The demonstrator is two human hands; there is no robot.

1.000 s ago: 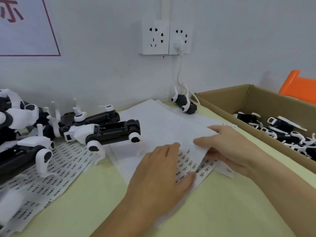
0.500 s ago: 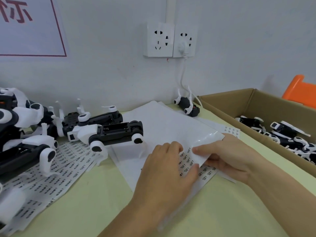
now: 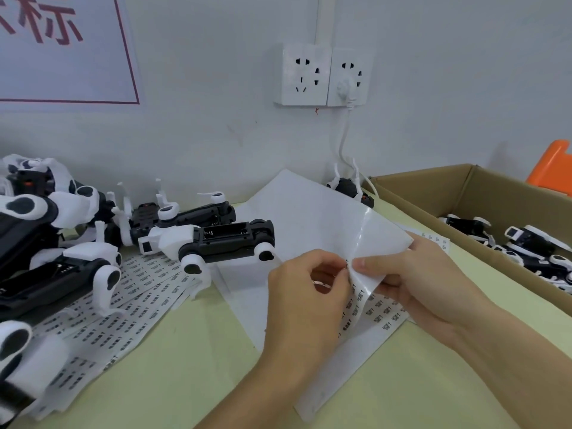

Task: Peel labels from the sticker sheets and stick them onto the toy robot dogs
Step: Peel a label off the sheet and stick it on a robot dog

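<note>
- The left hand [image 3: 305, 292] sits nearest, fingers curled, thumb and forefinger pinching at the folded edge of a sticker sheet [image 3: 368, 308]; it looks to be picking 1 small label loose, though the label itself is too small to make out.
- The right hand [image 3: 411, 280] grips the same sheet just beside it, thumb on top and fingers underneath, bending the glossy backing up and over so the printed rows curl and a label edge can lift; that fold is likely why it holds the sheet off the counter [image 3: 173, 366].
- The sheet rests on a stack of white sheets [image 3: 297, 218] spread across the pale yellow-green counter, within easy reach of both hands.
- Left of the hands, a toy robot dog [image 3: 210, 239] lies on its back, black belly with an open compartment facing up, probably turned that way to take a label.
- More strips of labels [image 3: 130, 308] fan out under and beside it, running toward the left edge.
- A cluster of other dogs [image 3: 46, 236] lies heaped at far left, some also belly up.
- At right, an open cardboard box [image 3: 433, 193] holds more dogs; whether those are labelled I cannot tell.
- 1 small dog [image 3: 348, 187] sits against the white wall, below 2 wall sockets [image 3: 322, 77] with a white plug and cable in the right one.
- A red-framed sign [image 3: 62, 48] hangs upper left; something orange [image 3: 554, 168] shows beyond the box.
</note>
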